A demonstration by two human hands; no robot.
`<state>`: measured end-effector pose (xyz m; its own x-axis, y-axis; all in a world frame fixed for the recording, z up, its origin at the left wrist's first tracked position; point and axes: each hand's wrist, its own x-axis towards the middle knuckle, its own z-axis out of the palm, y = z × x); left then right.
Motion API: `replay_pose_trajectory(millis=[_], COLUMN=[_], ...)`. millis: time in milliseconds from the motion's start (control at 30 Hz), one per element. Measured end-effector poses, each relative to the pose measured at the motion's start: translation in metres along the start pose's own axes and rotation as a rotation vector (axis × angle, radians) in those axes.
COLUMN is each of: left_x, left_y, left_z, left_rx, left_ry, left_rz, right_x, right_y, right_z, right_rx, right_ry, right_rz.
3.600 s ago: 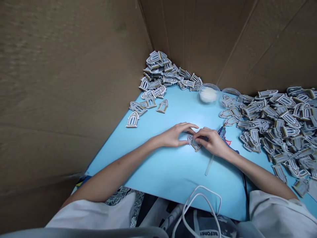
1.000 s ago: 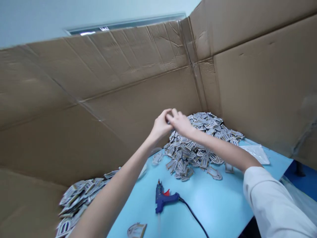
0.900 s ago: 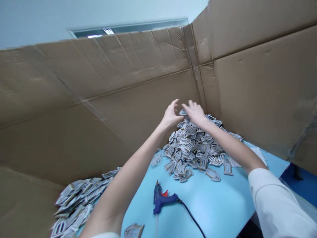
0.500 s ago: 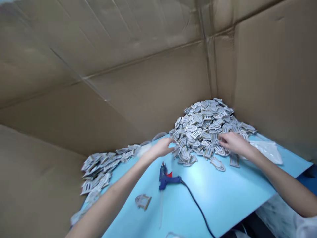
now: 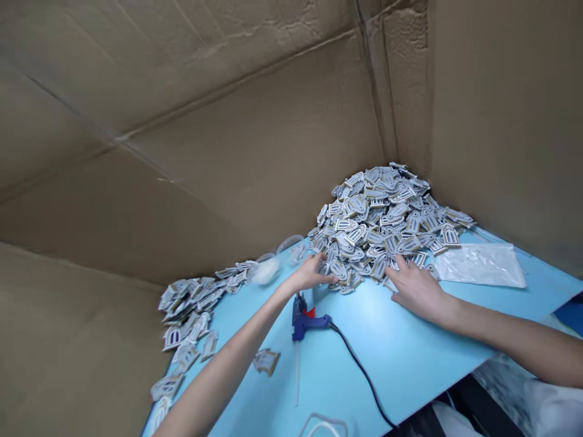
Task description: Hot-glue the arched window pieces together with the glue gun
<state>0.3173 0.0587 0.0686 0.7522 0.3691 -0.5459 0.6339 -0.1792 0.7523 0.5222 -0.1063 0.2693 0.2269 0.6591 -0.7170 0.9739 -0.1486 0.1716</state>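
Observation:
A heap of small grey arched window-shaped pieces (image 5: 378,212) fills the far corner of the blue tabletop (image 5: 401,358). At the heap's lower left edge is my left hand (image 5: 310,274), thumb and fingers apart, touching the pieces there. My right hand (image 5: 416,290) lies at the lower right edge with its fingers spread over the pieces. Neither hand has a piece clearly held; the fingertips partly blend into the heap. Just below my left hand lies a blue glue gun (image 5: 301,321) with a red trigger and a glue stick out of its back.
Tall cardboard walls (image 5: 273,158) enclose the back and sides. More grey pieces (image 5: 191,300) line the left edge, and a single piece (image 5: 266,361) lies near my left forearm. A clear plastic bag (image 5: 483,265) is on the right. The black cord (image 5: 364,370) runs toward the front edge.
My right hand has moved left and down to the heap's front edge, its fingers spreading. My left hand has shifted slightly right against the heap. The camera view has shifted a little.

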Motion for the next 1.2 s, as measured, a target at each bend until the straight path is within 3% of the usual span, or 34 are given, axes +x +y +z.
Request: replay_pose_trajectory(millis=[233, 467, 733, 967, 1200], left_x=[-0.018, -0.028, -0.03, -0.036, -0.034], left_y=[0.019, 0.042, 0.063, 0.063, 0.049], left_z=[0.036, 0.059, 0.053, 0.051, 0.036], left_rx=[-0.012, 0.117, 0.36, 0.331, 0.169], left_ry=[0.17, 0.273, 0.21, 0.162, 0.202], left_rz=[-0.044, 0.055, -0.037, 0.015, 0.043], right_x=[0.003, 0.011, 0.017, 0.018, 0.024], right_y=[-0.007, -0.003, 0.005, 0.015, 0.02], right_z=[0.024, 0.033, 0.026, 0.008, 0.011], right_rx=[-0.116, -0.117, -0.051, 0.012, 0.086], right_ry=[0.142, 0.193, 0.196, 0.264, 0.371], right_rz=[-0.108, -0.196, -0.254, -0.302, -0.353])
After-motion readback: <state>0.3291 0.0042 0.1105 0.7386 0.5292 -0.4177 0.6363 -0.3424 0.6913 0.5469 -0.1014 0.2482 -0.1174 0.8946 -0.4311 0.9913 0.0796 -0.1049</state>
